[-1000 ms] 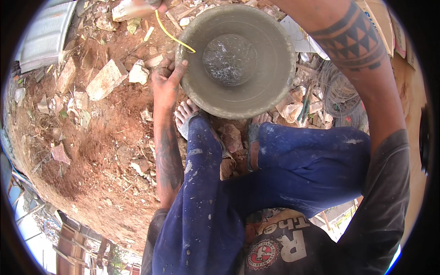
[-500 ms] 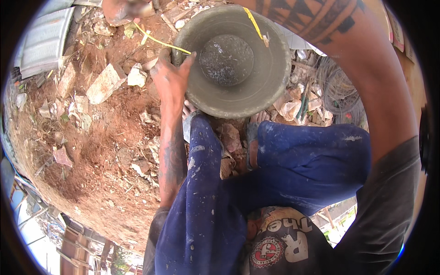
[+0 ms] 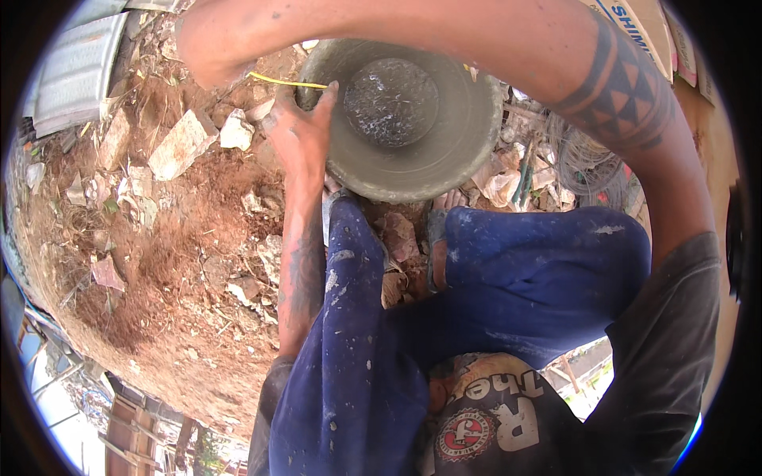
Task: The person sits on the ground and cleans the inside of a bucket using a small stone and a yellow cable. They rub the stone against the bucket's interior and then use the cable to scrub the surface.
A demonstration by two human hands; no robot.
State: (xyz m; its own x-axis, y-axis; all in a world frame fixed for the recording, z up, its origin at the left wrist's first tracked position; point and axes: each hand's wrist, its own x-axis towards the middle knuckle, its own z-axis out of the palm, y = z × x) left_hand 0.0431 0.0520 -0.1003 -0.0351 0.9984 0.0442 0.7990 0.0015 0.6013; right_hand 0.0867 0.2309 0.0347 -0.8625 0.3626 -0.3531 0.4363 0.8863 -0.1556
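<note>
Two hands: left hand (image 3: 300, 127) grips grey basin (image 3: 456, 119) by its left rim, upper centre of frame, likely to steady it; right hand (image 3: 211, 57), upper left beside yellow strip (image 3: 286, 81), fingers hidden, cannot tell hold.

At the far left lies a grey sheet (image 3: 78, 75). Stones (image 3: 184, 145) are on the soil (image 3: 178, 247). Wire (image 3: 589, 165) is at right, a carton (image 3: 649, 28) farther.

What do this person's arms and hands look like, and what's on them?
The dark sleeves are short. The right arm bears a bold tattooed band with dark triangles; the left forearm has fainter tattoo markings. The left hand wears no glove.
</note>
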